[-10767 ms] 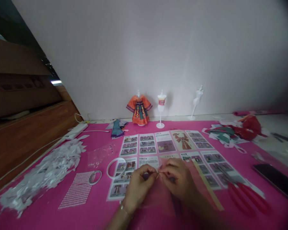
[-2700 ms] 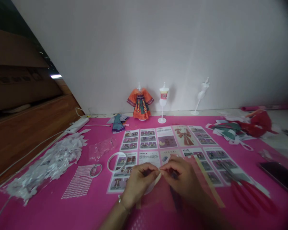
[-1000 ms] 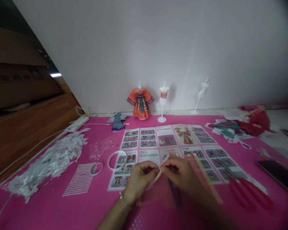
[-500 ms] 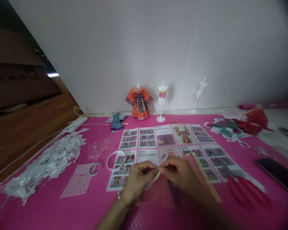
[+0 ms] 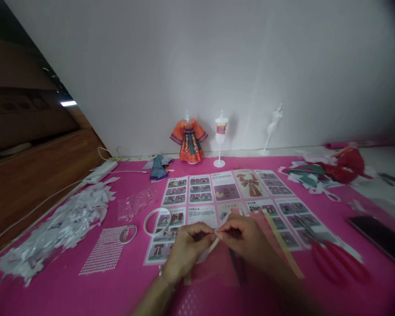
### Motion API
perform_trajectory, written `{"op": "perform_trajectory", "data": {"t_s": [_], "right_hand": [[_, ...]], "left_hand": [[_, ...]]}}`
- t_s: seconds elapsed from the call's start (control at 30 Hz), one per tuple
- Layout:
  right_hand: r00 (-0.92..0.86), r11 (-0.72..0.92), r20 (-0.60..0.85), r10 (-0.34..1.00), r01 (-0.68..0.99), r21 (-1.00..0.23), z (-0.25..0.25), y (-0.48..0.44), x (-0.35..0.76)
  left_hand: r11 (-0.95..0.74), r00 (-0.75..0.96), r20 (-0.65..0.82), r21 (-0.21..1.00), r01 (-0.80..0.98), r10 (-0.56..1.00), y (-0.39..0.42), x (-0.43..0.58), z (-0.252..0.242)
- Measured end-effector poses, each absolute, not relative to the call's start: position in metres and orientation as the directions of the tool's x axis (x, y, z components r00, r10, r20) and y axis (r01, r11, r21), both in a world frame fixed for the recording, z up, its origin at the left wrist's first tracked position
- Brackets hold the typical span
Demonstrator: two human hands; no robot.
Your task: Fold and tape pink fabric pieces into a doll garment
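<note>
Strip (image 5: pixel 213 245), pale and narrow, sits at the meeting point of my fingertips, above the red cloth (image 5: pixel 213 268) and in front of the printed sheet (image 5: pixel 229 184). One end is in the pinch; the rest curves down and to the left, below my left hand. Too small here to tell tape from fabric. By its curve I judge it very light, soft, quick to bend or crease, with little stiffness of its own; best held right at the end, with light pressure, both sides close together. The cloth looks thin and floppy too, likely to drag if the strip is pulled. Left hand (image 5: pixel 187 248): thumb and forefinger closed on the strip's upper end, other fingers curled under. Right hand (image 5: pixel 246 239): thumb and forefinger pinched at the same end, tips against or just beside the left ones; cannot tell whether they touch. Palms apart, wrists low. Scissors (image 5: pixel 321 242) lie to the right, the big ring (image 5: pixel 146 228) to the left.
</note>
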State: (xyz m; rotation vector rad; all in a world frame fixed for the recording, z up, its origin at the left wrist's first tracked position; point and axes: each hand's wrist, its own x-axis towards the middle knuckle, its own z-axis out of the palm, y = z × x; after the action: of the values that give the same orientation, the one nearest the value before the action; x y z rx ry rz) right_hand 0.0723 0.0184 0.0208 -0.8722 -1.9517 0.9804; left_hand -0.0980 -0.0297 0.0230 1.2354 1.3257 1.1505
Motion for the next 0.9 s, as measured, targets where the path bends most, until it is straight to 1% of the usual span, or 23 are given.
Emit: {"op": "perform_trajectory", "data": {"t_s": [0.17,0.3,0.4,0.6,0.9], "right_hand": [[-0.489,0.486,0.334,0.806,0.224,-0.845,0.0197,0.0189,0.0724],[-0.489,0.479,0.322,0.81,0.236,-0.846,0.0193,0.0184,0.0719],[-0.497,0.474,0.314,0.809,0.237,-0.848,0.0201,0.0184,0.072],[-0.499,0.469,0.311,0.809,0.227,-0.854,0.0226,0.0187,0.0739],[-0.506,0.457,0.298,0.809,0.224,-0.861,0.0221,0.0185,0.0741]], "left_hand": [[0.067,-0.03,-0.064,0.993,0.095,0.998,-0.0305,-0.0972,0.0226],[0.098,-0.035,-0.095,0.987,0.126,0.995,-0.0324,-0.0955,0.0253],[0.083,-0.03,-0.08,0.989,0.125,0.996,-0.0327,-0.0942,0.0268],[0.078,-0.009,-0.078,0.995,0.063,0.997,-0.0308,-0.0949,0.0254],[0.025,0.002,-0.025,0.996,0.083,1.0,-0.0309,-0.0964,0.0259]]}}
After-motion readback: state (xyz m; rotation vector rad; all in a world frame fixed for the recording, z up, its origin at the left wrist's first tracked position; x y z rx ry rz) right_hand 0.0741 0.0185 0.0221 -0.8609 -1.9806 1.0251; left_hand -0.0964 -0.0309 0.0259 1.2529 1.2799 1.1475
